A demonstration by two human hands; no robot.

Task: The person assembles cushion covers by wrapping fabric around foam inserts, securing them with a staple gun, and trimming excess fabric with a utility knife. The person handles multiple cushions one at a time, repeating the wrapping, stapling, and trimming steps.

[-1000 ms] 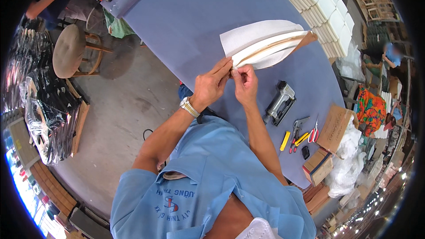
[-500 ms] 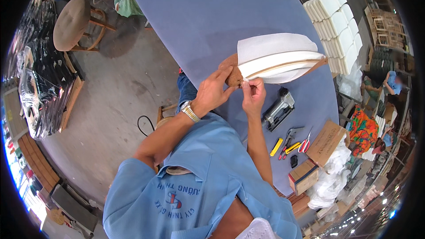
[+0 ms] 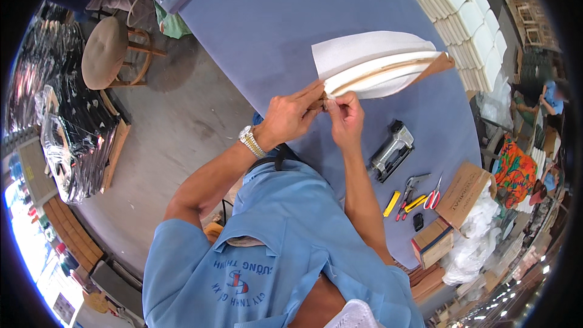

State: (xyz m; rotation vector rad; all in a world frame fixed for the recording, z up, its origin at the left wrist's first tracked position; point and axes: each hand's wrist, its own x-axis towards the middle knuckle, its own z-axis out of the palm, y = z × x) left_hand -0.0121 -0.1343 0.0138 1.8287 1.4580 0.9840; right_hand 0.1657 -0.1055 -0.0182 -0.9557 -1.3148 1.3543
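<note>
A pile of dark parts (image 3: 76,158) in clear wrapping stands at the far left, with a padded round stool (image 3: 104,53) just beyond it and a crumpled green cloth (image 3: 173,23) near the edge of the blue-grey table (image 3: 261,18). Next comes the left hand (image 3: 294,114), a metal-banded watch (image 3: 249,141) on its wrist; its fingers lie close together, gripping the left end of the curved piece (image 3: 370,71), the thumb partly hidden. That piece, white-layered with a tan strip along it and a brown far end, is over the table, reaching rightward from both hands. The right hand (image 3: 347,123) pinches the same end between thumb and forefinger, just beside the left. Further right on the table lie a silver staple gun (image 3: 392,152), a yellow cutter (image 3: 392,204), red-handled scissors (image 3: 433,199) and, beyond them, an open cardboard box (image 3: 464,194)
</note>
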